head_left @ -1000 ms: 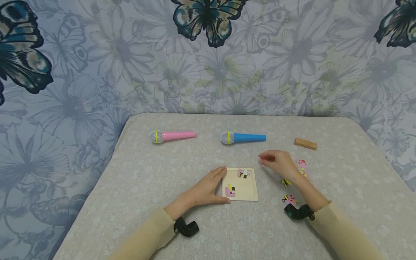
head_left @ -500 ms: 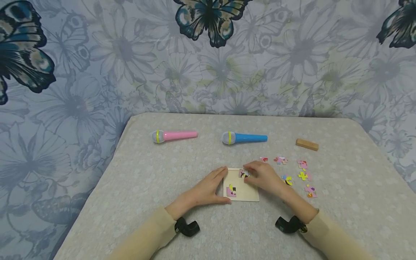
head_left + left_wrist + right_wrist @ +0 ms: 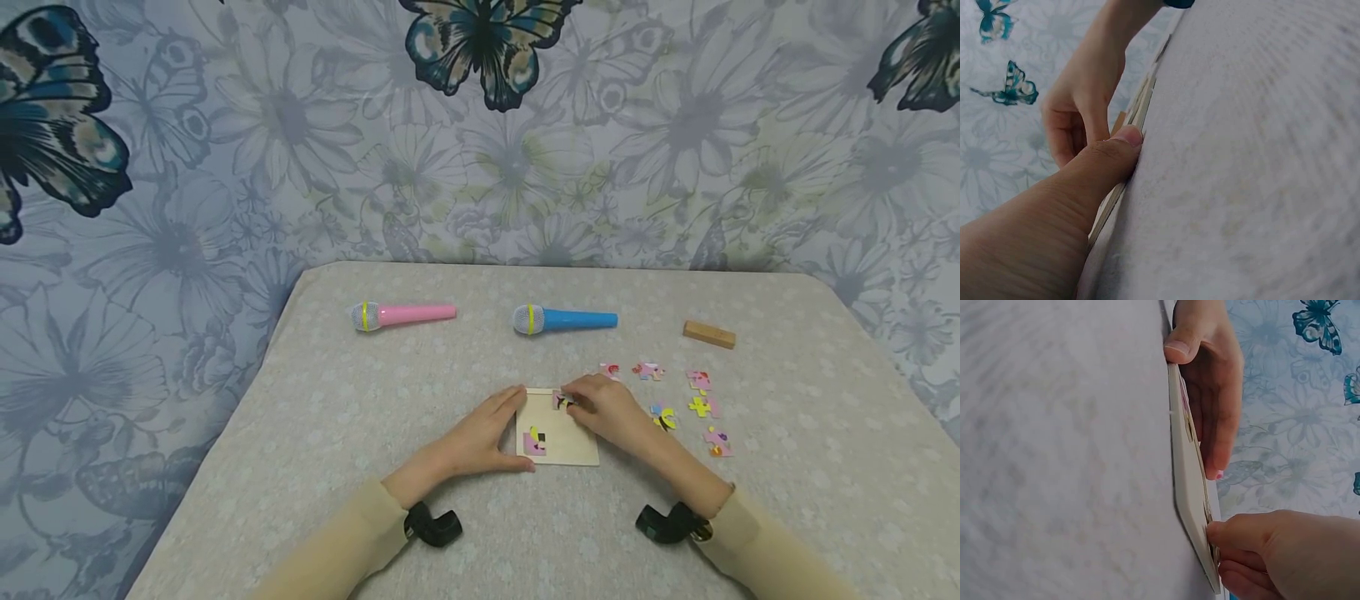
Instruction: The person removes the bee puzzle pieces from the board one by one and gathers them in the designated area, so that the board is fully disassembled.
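Observation:
A shallow square wooden puzzle tray [image 3: 566, 446] lies flat on the table. My left hand [image 3: 476, 437] holds its left side, thumb at the near left corner and fingertips at the far left one. Over the tray's far right corner, my right hand [image 3: 617, 412] pinches a small jigsaw piece, mostly hidden by the fingers. Right beside those fingertips sits a pink and black jigsaw piece [image 3: 559, 401]. Another piece, pink and yellow [image 3: 534, 442], lies in the near left corner. In the right wrist view, the right thumb [image 3: 1235, 531] is low at the tray's edge.
Several loose jigsaw pieces, among them a yellow one [image 3: 701, 406], lie right of the tray. Behind stand out a pink toy microphone [image 3: 412, 313], a blue toy microphone [image 3: 573, 319] and a small wooden block [image 3: 708, 334]. A patterned wall closes off the back.
My right hand has come left from beside the loose pieces, carrying a piece to the tray's far right corner; lately it moves only slightly there. The left hand keeps its place.

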A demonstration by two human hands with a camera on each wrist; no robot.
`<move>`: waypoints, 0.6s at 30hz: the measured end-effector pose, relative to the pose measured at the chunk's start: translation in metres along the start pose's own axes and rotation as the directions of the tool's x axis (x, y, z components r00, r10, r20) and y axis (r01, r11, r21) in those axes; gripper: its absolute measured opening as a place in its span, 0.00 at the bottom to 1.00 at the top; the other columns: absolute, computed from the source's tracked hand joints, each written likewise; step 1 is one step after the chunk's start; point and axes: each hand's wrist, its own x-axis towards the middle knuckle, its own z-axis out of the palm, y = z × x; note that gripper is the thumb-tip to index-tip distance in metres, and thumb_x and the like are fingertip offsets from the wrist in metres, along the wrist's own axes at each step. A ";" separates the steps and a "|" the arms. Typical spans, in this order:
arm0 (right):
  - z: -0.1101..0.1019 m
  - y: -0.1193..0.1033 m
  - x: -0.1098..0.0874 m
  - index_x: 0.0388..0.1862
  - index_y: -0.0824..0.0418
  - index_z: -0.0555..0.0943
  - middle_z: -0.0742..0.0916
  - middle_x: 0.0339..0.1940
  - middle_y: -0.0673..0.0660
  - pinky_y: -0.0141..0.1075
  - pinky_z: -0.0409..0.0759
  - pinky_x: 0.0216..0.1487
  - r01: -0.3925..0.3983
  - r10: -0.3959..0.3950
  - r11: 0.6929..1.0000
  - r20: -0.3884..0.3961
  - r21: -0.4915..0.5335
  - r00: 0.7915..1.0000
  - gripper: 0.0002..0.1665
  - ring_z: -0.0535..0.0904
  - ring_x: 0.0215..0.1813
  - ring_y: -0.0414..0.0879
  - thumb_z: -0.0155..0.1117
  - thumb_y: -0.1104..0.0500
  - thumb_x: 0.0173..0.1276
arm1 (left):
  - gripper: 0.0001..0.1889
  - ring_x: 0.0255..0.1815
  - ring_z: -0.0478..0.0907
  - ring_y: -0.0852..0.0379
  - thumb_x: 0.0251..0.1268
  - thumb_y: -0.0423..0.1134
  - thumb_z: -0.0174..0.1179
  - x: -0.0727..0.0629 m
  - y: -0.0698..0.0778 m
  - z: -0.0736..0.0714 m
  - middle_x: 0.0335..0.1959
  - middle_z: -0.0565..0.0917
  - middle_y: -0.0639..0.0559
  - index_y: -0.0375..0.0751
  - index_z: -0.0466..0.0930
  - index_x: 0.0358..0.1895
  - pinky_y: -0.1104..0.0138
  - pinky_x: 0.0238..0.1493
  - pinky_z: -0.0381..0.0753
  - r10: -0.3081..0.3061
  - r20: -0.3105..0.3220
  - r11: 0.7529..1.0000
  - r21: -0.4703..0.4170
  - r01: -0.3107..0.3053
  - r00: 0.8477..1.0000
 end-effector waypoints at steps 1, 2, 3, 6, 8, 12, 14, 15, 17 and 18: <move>-0.001 0.000 0.000 0.47 0.65 0.83 0.86 0.44 0.56 0.44 0.79 0.47 0.003 -0.003 1.000 -0.004 0.006 1.000 0.16 0.80 0.47 0.49 0.69 0.63 0.59 | 0.55 0.73 0.49 0.48 0.51 0.64 0.64 0.000 0.000 0.000 0.73 0.53 0.38 0.29 0.49 0.72 0.61 0.70 0.50 -0.001 0.001 1.000 0.000 0.001 1.000; -0.002 0.001 -0.001 0.47 0.65 0.83 0.86 0.43 0.56 0.43 0.80 0.45 0.002 -0.002 1.000 -0.010 0.019 1.000 0.16 0.80 0.46 0.48 0.69 0.63 0.59 | 0.55 0.73 0.49 0.48 0.51 0.64 0.64 0.000 0.000 0.000 0.73 0.53 0.38 0.29 0.49 0.72 0.62 0.71 0.50 -0.002 0.003 1.000 0.001 0.002 1.000; -0.003 0.001 -0.001 0.47 0.65 0.83 0.86 0.43 0.55 0.43 0.80 0.44 0.004 -0.003 0.999 -0.018 0.032 1.000 0.16 0.80 0.45 0.48 0.69 0.63 0.59 | 0.55 0.73 0.49 0.48 0.52 0.64 0.64 0.000 0.000 0.000 0.73 0.53 0.38 0.30 0.49 0.73 0.62 0.71 0.50 -0.004 0.007 1.000 0.003 0.004 1.000; -0.007 0.005 -0.002 0.47 0.65 0.83 0.86 0.42 0.55 0.43 0.81 0.42 0.010 -0.007 0.997 -0.039 0.074 0.999 0.16 0.81 0.43 0.47 0.70 0.65 0.58 | 0.55 0.73 0.48 0.49 0.51 0.64 0.64 0.000 0.000 0.000 0.73 0.52 0.39 0.31 0.48 0.73 0.63 0.71 0.48 -0.014 0.014 1.000 0.002 0.014 1.000; -0.008 0.007 -0.002 0.48 0.66 0.83 0.86 0.42 0.56 0.44 0.81 0.42 0.024 -0.020 0.996 -0.039 0.085 0.999 0.17 0.81 0.43 0.48 0.70 0.65 0.58 | 0.55 0.73 0.48 0.48 0.51 0.64 0.64 0.000 0.000 0.000 0.73 0.53 0.39 0.31 0.48 0.73 0.62 0.71 0.49 -0.015 0.011 1.000 0.001 0.015 1.000; -0.007 0.009 0.001 0.51 0.66 0.81 0.85 0.46 0.57 0.46 0.79 0.47 0.036 -0.036 0.995 0.003 0.092 0.999 0.21 0.80 0.47 0.50 0.70 0.63 0.58 | 0.55 0.73 0.48 0.48 0.51 0.64 0.64 -0.001 -0.001 -0.001 0.73 0.53 0.39 0.30 0.49 0.73 0.62 0.71 0.50 -0.020 0.009 1.000 -0.001 0.020 1.000; -0.005 0.009 0.002 0.52 0.66 0.81 0.84 0.47 0.58 0.46 0.79 0.48 0.030 -0.033 0.995 0.028 0.090 0.999 0.21 0.80 0.48 0.50 0.70 0.63 0.59 | 0.55 0.73 0.48 0.49 0.51 0.64 0.64 0.000 -0.001 -0.001 0.73 0.52 0.39 0.31 0.49 0.73 0.62 0.71 0.50 -0.024 0.015 1.000 -0.002 0.024 1.000; -0.005 0.009 0.004 0.52 0.66 0.81 0.84 0.47 0.58 0.46 0.79 0.47 0.028 -0.031 0.996 0.035 0.087 0.999 0.20 0.80 0.48 0.50 0.69 0.63 0.59 | 0.55 0.73 0.48 0.49 0.51 0.64 0.64 0.000 -0.001 -0.001 0.73 0.52 0.39 0.31 0.48 0.73 0.62 0.71 0.50 -0.025 0.018 1.000 -0.003 0.025 1.000; -0.003 0.010 0.005 0.51 0.66 0.81 0.84 0.47 0.58 0.44 0.79 0.46 0.027 -0.030 0.997 0.045 0.069 0.999 0.19 0.79 0.47 0.49 0.68 0.64 0.60 | 0.55 0.74 0.47 0.50 0.52 0.64 0.64 0.000 -0.001 -0.001 0.74 0.52 0.40 0.32 0.48 0.73 0.63 0.71 0.49 -0.027 0.022 1.000 -0.005 0.027 0.999; -0.003 0.010 0.006 0.51 0.66 0.81 0.84 0.46 0.58 0.44 0.79 0.46 0.027 -0.030 0.998 0.048 0.061 0.998 0.19 0.79 0.46 0.49 0.68 0.64 0.60 | 0.55 0.74 0.47 0.50 0.52 0.64 0.64 0.000 -0.001 0.000 0.74 0.52 0.40 0.32 0.48 0.73 0.63 0.71 0.49 -0.027 0.022 1.000 -0.006 0.028 0.999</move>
